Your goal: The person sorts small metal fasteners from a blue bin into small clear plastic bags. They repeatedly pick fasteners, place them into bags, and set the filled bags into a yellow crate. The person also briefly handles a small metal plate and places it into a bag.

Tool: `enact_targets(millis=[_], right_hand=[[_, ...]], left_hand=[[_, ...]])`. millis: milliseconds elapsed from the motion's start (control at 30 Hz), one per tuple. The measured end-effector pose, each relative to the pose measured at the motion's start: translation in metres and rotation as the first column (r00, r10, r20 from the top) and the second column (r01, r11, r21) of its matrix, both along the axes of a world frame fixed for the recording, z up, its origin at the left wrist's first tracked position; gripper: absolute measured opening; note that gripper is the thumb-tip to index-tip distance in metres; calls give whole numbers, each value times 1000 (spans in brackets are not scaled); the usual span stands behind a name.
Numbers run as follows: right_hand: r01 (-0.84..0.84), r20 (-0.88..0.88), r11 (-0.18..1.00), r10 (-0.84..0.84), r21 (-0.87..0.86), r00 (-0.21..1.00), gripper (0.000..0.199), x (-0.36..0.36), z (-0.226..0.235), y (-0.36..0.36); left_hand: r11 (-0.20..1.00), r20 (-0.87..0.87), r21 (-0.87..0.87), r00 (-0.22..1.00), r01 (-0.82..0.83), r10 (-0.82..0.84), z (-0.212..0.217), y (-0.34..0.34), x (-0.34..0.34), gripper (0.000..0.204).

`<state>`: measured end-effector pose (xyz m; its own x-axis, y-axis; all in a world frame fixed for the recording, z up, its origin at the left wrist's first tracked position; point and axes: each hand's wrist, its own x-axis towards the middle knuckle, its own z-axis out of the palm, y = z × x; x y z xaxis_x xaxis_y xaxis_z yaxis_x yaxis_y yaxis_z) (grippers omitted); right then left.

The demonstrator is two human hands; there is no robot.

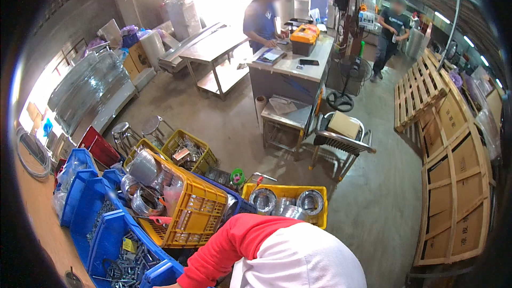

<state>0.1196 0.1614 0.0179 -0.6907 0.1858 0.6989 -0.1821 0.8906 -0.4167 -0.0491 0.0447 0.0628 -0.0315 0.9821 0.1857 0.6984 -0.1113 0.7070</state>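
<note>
An arm in a red sleeve (224,242), joined to a white garment (309,258), crosses the lower edge and reaches left. I take it for my own, though which arm it is I cannot tell. Only a sliver of skin shows past its cuff, beside the near blue bin (152,277); the fingers lie below the picture. No other part of my hands shows. Loose bolts (130,264) and a yellow tag (129,245) lie in the blue bins. Just beyond the sleeve leans a yellow crate (200,208) with wire coils (146,201) and a red-handled tool (160,220) about it.
A yellow tray (325,202) of wire coils stands on the floor. Farther off are a steel stool (124,133), a chair with a carton (343,126), a fan (352,72) and a wooden crate (453,154). One person (260,21) works at a counter (288,82); another person (392,34) stands farther right.
</note>
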Motion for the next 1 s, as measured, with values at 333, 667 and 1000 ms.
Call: enact_targets(millis=[333,667,1000], right_hand=[[38,-40,757,-84,-653,996,28,63,-15,22],[58,-36,773,-103,-631,994,29,50,-14,16],[-190,-73,696,194,-693,978,37,23,-11,8]], left_hand=[[980,-86,-53,977,191,-195,-37,-2,-42,32],[987,625,-126,766,-96,154,-50,2,-6,25],[973,283,-172,939,-152,197,1,-34,-2,28]])
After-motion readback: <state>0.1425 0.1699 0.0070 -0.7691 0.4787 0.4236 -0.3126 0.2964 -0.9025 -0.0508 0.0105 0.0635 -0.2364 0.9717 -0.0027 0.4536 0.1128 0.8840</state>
